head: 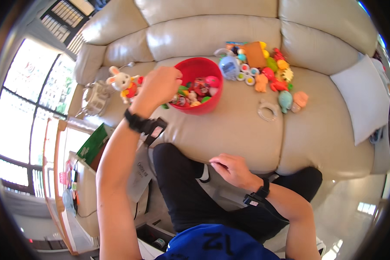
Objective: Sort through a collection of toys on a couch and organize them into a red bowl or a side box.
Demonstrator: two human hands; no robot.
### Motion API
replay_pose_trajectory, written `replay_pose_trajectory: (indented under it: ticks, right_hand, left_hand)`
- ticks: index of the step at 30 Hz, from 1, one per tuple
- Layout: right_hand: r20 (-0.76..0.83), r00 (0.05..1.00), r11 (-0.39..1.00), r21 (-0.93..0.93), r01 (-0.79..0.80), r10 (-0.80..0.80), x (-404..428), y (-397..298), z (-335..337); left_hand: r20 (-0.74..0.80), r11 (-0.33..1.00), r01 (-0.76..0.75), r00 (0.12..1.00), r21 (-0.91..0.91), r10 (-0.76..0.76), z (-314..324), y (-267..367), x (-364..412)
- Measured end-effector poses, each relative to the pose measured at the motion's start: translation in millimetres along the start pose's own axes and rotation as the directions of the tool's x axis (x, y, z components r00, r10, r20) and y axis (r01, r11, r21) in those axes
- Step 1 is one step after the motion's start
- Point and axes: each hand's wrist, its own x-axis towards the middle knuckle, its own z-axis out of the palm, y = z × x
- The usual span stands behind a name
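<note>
My left hand [162,85] is over the left rim of a red plastic bucket [198,110] on the sofa. Its fingers are bent and their undersides hidden, so I cannot tell whether they grip anything. Inside the bucket lie several small toys, among them a pink ball [212,81] and a green one [206,99]. Left of that hand is a white toy rabbit [121,81] in red and yellow. My right hand [234,170] hovers by the front edge of the seat with curled fingers, thumb against forefinger, and nothing visible in it.
Right of the bucket lies a toy pile with a blue round toy [229,67], an orange-brown block [254,54] and a turquoise toy [285,101]. A pale ring [267,110] lies in front. A cushion [360,97] leans at right; a green box [93,143] stands at left.
</note>
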Motion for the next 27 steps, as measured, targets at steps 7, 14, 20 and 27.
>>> replay_pose_trajectory:
  ticks: [7, 14, 20, 27]
  right_hand:
    - [-0.145, 0.983, 0.968, -0.242, 0.074, -0.111, 27, 8, -44]
    - [-0.704, 0.706, 0.871, -0.391, -0.298, -0.074, 48, 64, -211]
    - [-0.751, 0.654, 0.798, -0.446, -0.404, -0.089, 36, 109, -280]
    - [-0.324, 0.928, 0.316, -0.914, -0.256, -0.186, 84, 109, -257]
  left_hand:
    - [0.364, 0.272, 0.294, 0.895, -0.916, 0.257, -7, 78, -99]
    - [0.518, -0.834, 0.338, 0.852, -0.437, 0.074, 22, 95, -118]
    - [0.673, -0.737, 0.537, 0.723, -0.410, 0.153, 118, 136, -86]
    - [0.676, -0.741, 0.499, 0.732, -0.449, 0.082, 203, 137, -61]
